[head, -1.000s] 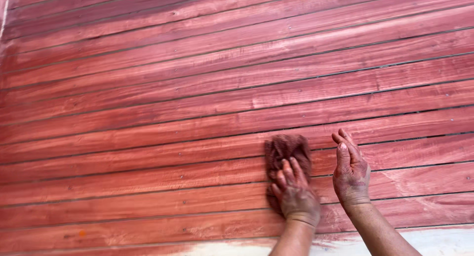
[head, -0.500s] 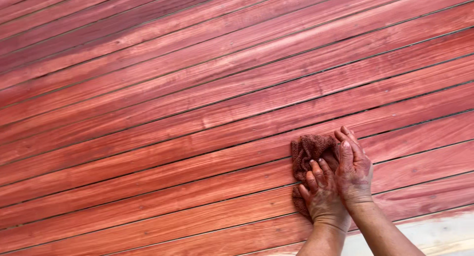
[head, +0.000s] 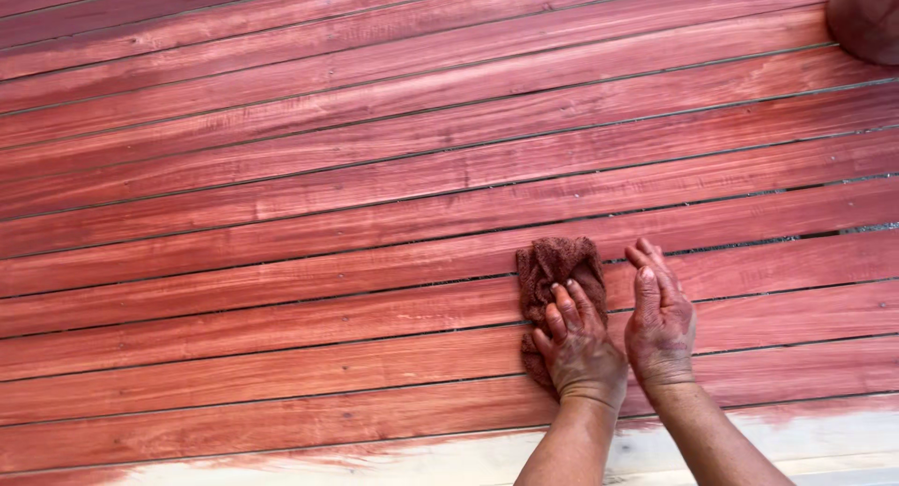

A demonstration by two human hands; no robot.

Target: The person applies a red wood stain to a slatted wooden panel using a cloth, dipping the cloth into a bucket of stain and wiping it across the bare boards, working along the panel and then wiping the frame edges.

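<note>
On the red-stained boards [head: 281,214], the left hand [head: 581,350] presses flat atop the rag [head: 554,266].

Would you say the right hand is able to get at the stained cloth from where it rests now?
Probably yes. The right hand lies flat on the red boards right beside the cloth, with nothing between; only the left hand covers the cloth's near part.
</note>
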